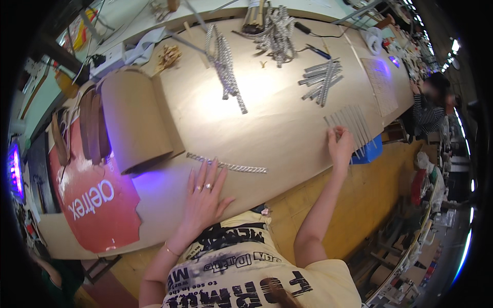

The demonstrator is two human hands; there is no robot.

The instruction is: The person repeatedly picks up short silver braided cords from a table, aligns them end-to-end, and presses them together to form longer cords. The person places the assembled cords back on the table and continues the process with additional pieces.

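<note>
My left hand (204, 192) lies flat on the brown-covered table, fingers spread. Its fingertips touch a silver braided strip (244, 168) that lies crosswise in front of me. At the table's right edge, my right hand (341, 146) is closed in a pinch at the leftmost of several thin grey strips (359, 123). These strips lie side by side in a row, their near ends reaching over the edge. Farther back is a loose pile of short silver strips (322, 79). Longer braided strips (226, 66) lie left of that pile, in the middle of the table.
A curved brown cardboard piece (136, 120) stands at the left, beside a red sheet (92, 205). A bundle of silver braids (280, 38) and a dark blue pointed tool (318, 51) lie at the back. Below the right edge is a blue bin (374, 152). Another person (431, 110) sits at far right.
</note>
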